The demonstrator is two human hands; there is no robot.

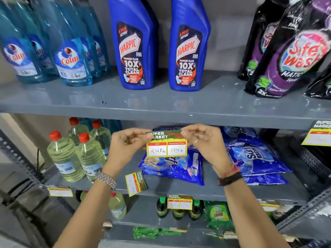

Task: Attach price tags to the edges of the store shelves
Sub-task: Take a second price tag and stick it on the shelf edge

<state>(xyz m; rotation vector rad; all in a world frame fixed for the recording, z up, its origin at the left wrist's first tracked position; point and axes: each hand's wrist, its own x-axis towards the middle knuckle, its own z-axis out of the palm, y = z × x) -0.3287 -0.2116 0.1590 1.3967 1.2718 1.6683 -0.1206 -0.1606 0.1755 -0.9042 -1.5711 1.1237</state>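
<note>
From the head camera, both hands are raised in front of the grey metal shelves, holding one price tag (pixel 167 145) between them just below the front edge of the upper shelf (pixel 161 119). The left hand (pixel 125 145) has its fingers pinched closed on the tag's top left corner; the right hand (pixel 202 140) is pinched closed on the top right corner (a ring shows on one finger). The tag hangs facing outward, with a green "SUPER MARKET" header and two white boxes reading 248 and 124. Whether its top touches the shelf edge, I cannot tell.

On the upper shelf stand two blue Harpic bottles (pixel 136 45), with pale blue Colin bottles (pixel 71 56) to the left and dark Safewash pouches (pixel 290 56) to the right. Behind the hands, on the middle shelf (pixel 197 191), lie blue detergent packs (pixel 254 158), and clear bottles with red caps (pixel 66 156) stand to the left. A loose tag (pixel 136 183) lies tilted on the near part of that shelf. Another tag (pixel 180 202) hangs from the middle shelf's front edge, one sits further left (pixel 60 191), and one hangs at the far right of the upper shelf (pixel 318 135).
</note>
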